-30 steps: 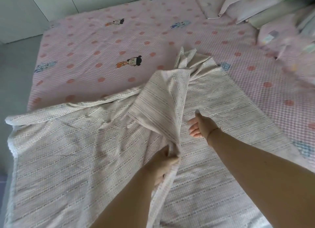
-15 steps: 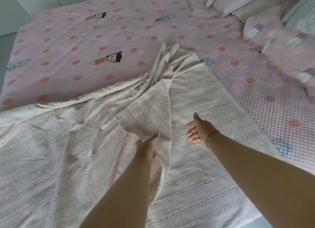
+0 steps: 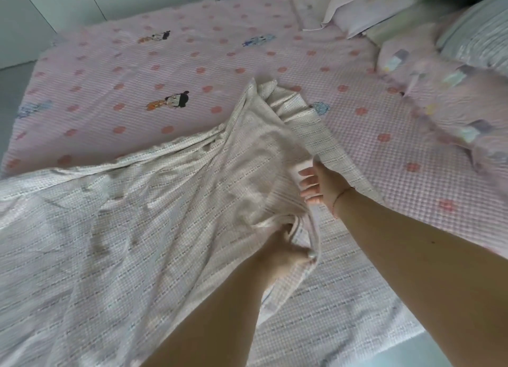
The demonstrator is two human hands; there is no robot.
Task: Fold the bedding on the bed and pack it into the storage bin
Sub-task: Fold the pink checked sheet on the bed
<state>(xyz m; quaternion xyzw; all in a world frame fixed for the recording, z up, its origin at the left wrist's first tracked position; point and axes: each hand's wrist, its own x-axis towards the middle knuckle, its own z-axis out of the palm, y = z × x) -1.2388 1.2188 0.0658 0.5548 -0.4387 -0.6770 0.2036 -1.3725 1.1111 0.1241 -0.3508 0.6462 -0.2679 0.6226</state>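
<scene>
1. A beige checked blanket lies spread over the lower left and centre of the frame, on a bed with a pink dotted sheet.
2. A loose fold of the blanket rises through the middle of the frame, bunched to a peak just above centre.
3. The left hand, at lower centre, is half buried in the cloth, its fingers curled round a gathered edge of the fold.
4. The right hand, right of centre, has straight, spread fingers that touch the fold's right edge.
5. Pillows and crumpled pink bedding fill the upper right corner.
6. No storage bin shows.
</scene>
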